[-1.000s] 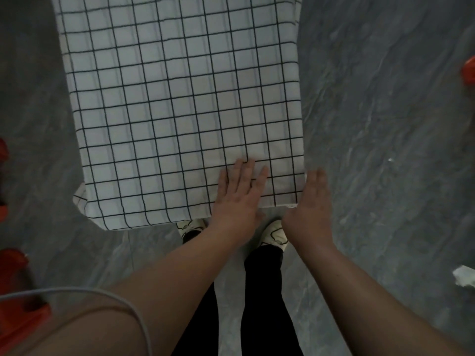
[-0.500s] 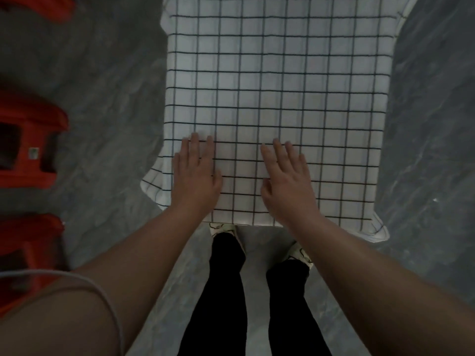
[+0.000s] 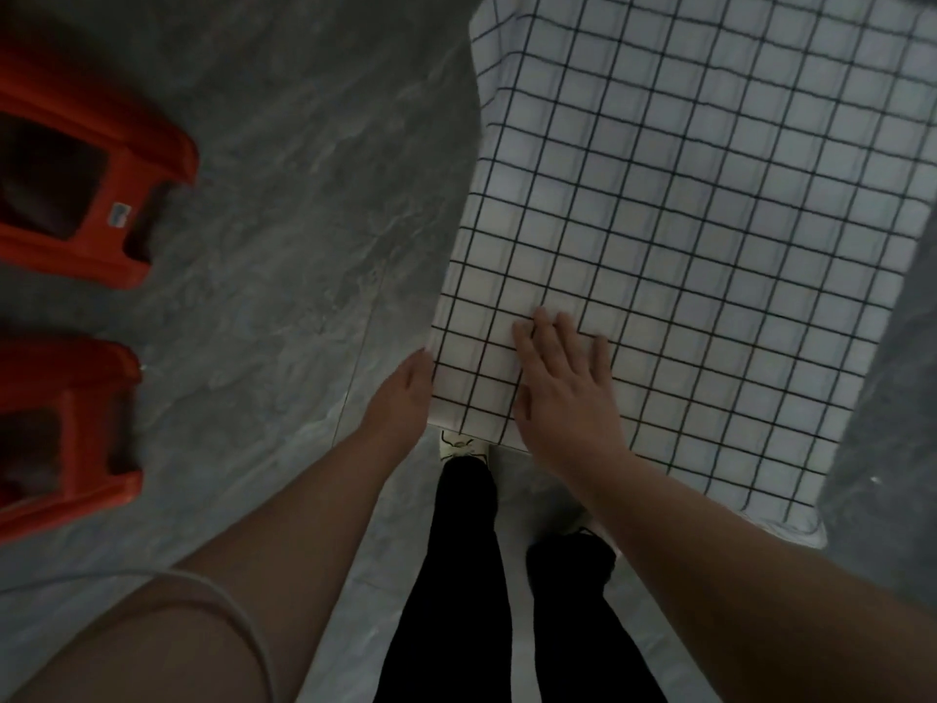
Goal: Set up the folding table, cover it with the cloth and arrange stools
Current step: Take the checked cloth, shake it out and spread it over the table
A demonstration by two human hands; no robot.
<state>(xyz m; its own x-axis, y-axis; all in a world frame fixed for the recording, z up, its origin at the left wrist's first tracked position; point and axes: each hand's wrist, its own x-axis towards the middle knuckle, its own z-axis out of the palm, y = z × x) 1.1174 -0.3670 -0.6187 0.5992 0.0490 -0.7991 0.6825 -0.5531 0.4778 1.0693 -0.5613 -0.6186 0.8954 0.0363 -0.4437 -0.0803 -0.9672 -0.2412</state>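
Cloth: white checked cloth point(image 3: 684, 220) draped over the table, near-left corner hanging past the edge (table itself is totally hidden under it)
Right hand: right hand point(image 3: 568, 393) lies flat on the cloth near that corner, fingers spread wide, holding nothing
Left hand: left hand point(image 3: 400, 393) pressed against the cloth's hanging side edge, fingers straight and together
Stools: two red stools point(image 3: 76, 195) on the grey floor point(image 3: 304, 170), well apart from the table, off to the left

One head-worn view looks steeply down, close over the cloth point(image 3: 710, 220).
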